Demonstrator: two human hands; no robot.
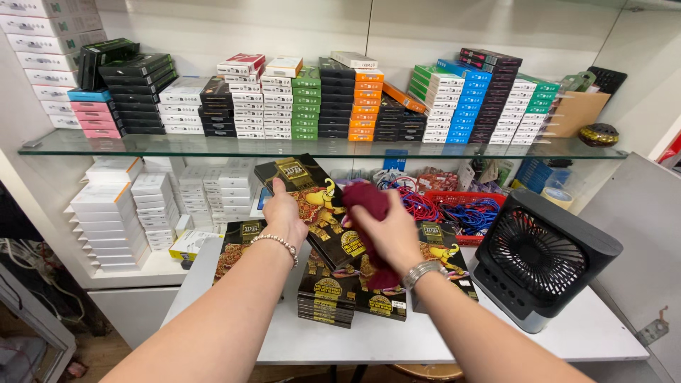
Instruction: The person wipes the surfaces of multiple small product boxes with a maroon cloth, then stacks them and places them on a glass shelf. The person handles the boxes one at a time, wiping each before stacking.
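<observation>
Above the white table (425,340), holding up a flat black box (312,206), left hand (284,213) clamping its lower edge; right hand (390,234) bunching a soft maroon cloth (369,202) against it. Probably light, stiff, glossy; gripping edges seeming safest.

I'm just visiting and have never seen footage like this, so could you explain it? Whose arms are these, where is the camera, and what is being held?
There is no machine here. The arms belong to a person wearing a camera on the head, so this one picture looks down at their own hands. The left hand holds up a flat black box with a gold elephant design. The right hand presses a dark red cloth against it. More such boxes lie in a stack on the white table. A black fan stands at the right, a red basket of cables sits behind, and a glass shelf above carries many small coloured boxes.
</observation>
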